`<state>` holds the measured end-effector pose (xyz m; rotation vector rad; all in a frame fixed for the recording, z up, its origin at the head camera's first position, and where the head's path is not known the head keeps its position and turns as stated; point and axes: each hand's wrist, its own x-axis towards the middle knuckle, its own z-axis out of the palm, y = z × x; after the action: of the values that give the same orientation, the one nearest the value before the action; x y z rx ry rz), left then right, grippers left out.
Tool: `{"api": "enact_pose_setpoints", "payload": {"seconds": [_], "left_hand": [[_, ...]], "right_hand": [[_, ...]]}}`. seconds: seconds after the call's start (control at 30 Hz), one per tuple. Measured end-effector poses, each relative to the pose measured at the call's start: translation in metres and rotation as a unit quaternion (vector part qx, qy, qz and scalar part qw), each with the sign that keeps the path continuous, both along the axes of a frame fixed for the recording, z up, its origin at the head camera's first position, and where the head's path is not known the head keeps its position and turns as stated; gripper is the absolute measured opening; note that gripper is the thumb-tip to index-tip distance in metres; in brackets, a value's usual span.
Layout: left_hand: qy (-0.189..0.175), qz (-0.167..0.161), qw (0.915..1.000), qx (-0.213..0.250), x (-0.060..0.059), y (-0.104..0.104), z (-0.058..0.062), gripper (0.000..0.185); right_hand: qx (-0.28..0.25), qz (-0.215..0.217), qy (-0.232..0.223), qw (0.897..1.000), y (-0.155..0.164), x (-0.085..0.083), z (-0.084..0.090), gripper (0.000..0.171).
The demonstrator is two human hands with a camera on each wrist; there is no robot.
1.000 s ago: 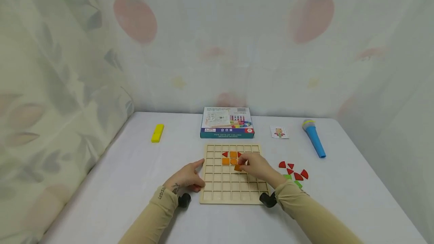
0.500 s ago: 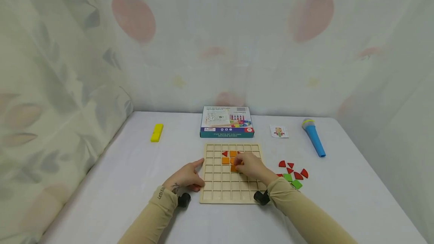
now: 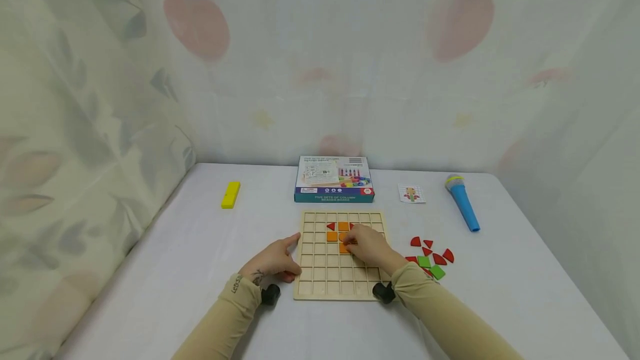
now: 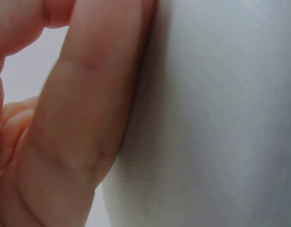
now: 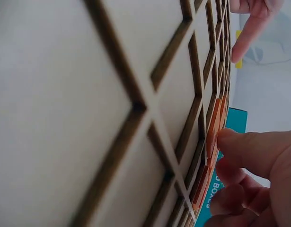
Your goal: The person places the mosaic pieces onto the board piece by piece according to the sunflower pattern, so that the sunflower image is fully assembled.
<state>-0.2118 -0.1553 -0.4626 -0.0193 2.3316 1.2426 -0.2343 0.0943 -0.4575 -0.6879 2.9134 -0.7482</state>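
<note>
The right hand's (image 3: 372, 247) bent fingers touch an orange square (image 3: 343, 248) near the grid board's (image 3: 320, 288) centre; I cannot tell whether they pinch it. The left hand (image 3: 272, 260) touches the nine-o'clock edge, fingers parted. Green tiles (image 3: 437, 272) lie at three, a box (image 3: 334, 179) at twelve.

Room between sleeves (image 3: 220, 310), box (image 3: 334, 195) upstanding behind board (image 3: 332, 272)

On the white-covered desk (image 3: 195, 271), a person's left grip (image 3: 272, 260) touches the left edge of a gridded wooden board (image 3: 320, 289), their right grip (image 3: 371, 248) pinches an orange square (image 3: 343, 249) on it, and red pieces (image 3: 439, 259) lie beside green squares (image 3: 437, 272) to the board's right.
</note>
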Motion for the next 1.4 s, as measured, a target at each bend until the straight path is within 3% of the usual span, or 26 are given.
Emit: {"api": "enact_pose_setpoints", "payload": {"seconds": [0.2,0.4,0.67,0.8,1.03,1.23,1.4], "left_hand": [[0.008,-0.001,0.9999,-0.007,0.001,0.001,0.002,0.096],[0.005,0.001,1.0,-0.007,0.002,0.001,0.003,0.096],[0.009,-0.008,0.9999,-0.008,0.002,-0.001,0.003,0.095],[0.006,-0.006,1.0,-0.004,0.003,-0.001,0.002,0.096],[0.006,-0.002,1.0,0.002,0.004,0.001,0.001,0.096],[0.008,0.0,1.0,0.0,0.002,0.001,-0.001,0.096],[0.011,-0.008,0.9999,-0.003,0.001,-0.001,0.001,0.096]], "right_hand": [[-0.003,-0.056,-0.006,0.998,0.016,-0.004,0.021,0.015],[0.014,-0.134,-0.012,0.991,0.071,-0.011,0.037,0.023],[0.091,-0.225,-0.134,0.961,0.141,0.0,0.037,0.029],[0.102,-0.231,-0.172,0.952,0.155,0.006,0.027,0.028],[0.092,-0.227,-0.17,0.955,0.163,0.006,0.015,0.025],[0.069,-0.236,-0.179,0.953,0.159,0.004,0.023,0.014],[0.039,-0.249,-0.18,0.951,0.149,0.0,0.035,0.015]]}}
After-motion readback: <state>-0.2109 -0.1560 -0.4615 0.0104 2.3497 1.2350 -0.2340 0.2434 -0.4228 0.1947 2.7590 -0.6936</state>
